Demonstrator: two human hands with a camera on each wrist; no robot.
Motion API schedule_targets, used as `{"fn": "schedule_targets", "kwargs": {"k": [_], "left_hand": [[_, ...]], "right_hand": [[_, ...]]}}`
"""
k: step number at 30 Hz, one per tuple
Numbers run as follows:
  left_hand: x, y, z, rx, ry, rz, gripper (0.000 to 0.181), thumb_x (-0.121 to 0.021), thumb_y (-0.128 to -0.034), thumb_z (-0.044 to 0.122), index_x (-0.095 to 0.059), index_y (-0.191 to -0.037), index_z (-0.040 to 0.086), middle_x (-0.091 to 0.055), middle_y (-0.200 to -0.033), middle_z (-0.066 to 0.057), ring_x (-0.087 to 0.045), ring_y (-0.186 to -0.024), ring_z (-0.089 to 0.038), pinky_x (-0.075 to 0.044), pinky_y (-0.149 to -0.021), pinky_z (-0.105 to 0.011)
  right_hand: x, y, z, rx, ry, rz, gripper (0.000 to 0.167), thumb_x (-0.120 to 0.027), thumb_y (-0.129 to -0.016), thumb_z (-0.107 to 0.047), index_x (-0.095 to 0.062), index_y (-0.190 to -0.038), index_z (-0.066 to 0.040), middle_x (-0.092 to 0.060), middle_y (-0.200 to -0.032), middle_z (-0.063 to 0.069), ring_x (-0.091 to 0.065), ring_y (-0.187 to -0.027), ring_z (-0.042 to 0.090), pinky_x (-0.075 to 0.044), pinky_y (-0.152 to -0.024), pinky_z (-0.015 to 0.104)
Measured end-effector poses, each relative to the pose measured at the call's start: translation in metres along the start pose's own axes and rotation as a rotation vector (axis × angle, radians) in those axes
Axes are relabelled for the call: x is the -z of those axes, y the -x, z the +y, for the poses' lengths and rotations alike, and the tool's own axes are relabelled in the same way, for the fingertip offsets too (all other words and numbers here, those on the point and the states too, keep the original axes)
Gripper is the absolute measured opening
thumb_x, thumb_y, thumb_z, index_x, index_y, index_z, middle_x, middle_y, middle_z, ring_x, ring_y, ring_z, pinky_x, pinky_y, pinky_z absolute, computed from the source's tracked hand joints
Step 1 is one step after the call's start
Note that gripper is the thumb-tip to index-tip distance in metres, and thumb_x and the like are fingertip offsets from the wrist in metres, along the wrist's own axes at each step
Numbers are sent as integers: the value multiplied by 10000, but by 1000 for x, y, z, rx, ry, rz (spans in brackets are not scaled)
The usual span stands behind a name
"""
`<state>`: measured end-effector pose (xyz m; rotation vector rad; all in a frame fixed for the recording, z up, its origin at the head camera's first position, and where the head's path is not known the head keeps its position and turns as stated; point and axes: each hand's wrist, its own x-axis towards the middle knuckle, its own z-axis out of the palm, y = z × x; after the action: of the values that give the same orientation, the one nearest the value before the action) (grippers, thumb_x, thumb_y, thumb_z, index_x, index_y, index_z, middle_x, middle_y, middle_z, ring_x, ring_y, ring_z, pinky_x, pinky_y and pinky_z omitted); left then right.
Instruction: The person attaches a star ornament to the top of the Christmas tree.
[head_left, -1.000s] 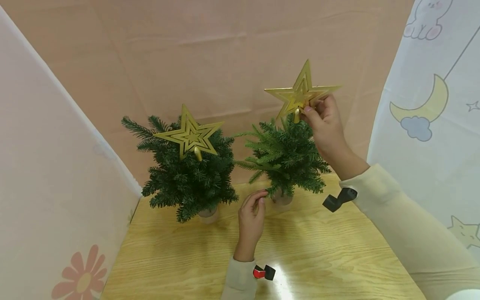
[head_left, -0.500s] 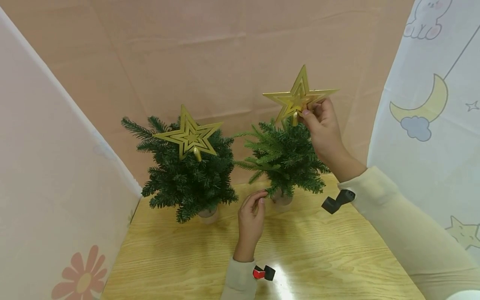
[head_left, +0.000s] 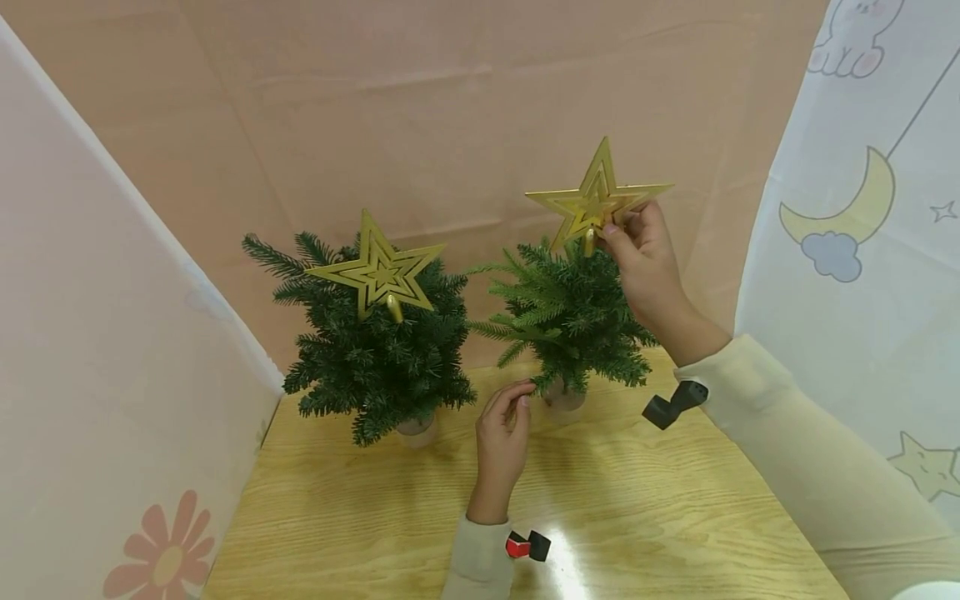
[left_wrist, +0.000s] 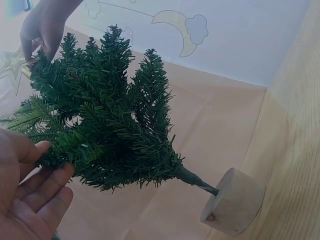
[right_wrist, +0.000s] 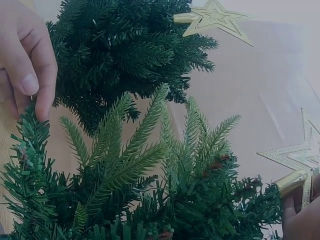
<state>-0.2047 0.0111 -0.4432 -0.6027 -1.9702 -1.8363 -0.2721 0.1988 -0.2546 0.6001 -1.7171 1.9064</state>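
Two small artificial Christmas trees stand side by side. The right tree (head_left: 573, 333) has lighter green sprigs and a round wooden base (left_wrist: 234, 202). My right hand (head_left: 651, 271) pinches a gold star tree topper (head_left: 594, 202) at that tree's tip. The topper's socket (right_wrist: 291, 184) meets the top needles in the right wrist view; how far it sits over the tip is hidden. My left hand (head_left: 502, 437) pinches a low front branch tip (right_wrist: 32, 117) of the same tree between thumb and fingers. On the left tree (head_left: 375, 367) sits another gold star topper (head_left: 385, 275), tilted back.
Both trees rest on a light wooden table (head_left: 420, 533). A pinkish-brown cloth (head_left: 337, 108) hangs close behind them. Printed white cloths (head_left: 97, 292) line the left and right sides.
My right hand has lowered the star topper a little and shifted it slightly left, closer onto the right tree's tip. My left hand stays where it was.
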Motion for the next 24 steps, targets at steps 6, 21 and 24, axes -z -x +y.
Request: {"fn": "schedule_targets", "kwargs": {"k": [6,21,24], "left_hand": [[0,0,1,3,-2,-1,214,-512,-1003,13,-651,-1162,-23,-602,-1232,-174,-588,-1155,-282,-478,-1006,-366],[1,0,2,-1,3,-3,216,-503,-1011,30,-650,-1158,-30,-600,-1227,-184,-586,-1154,-293,-473,-1010,-366],[1,0,3,2,6,-4,217,-502,-1012,29,-649,-1160,-30,-599,-1228,-187,-584,-1156,-295,-473,-1010,-370]], "right_hand": [[1,1,0,2,21,-4,279,-390,-1032,-15,-405,-1303,-80,-490,-1268,119,-472,-1229,277,-454,-965,346],[2,2,1,4,70,9,264,-412,-1022,-3,-438,-1271,-85,-508,-1211,110,-495,-1175,258,-473,-950,313],[2,2,0,4,79,5,261,-415,-1021,-2,-439,-1269,-82,-507,-1211,117,-493,-1182,271,-471,-971,319]]}}
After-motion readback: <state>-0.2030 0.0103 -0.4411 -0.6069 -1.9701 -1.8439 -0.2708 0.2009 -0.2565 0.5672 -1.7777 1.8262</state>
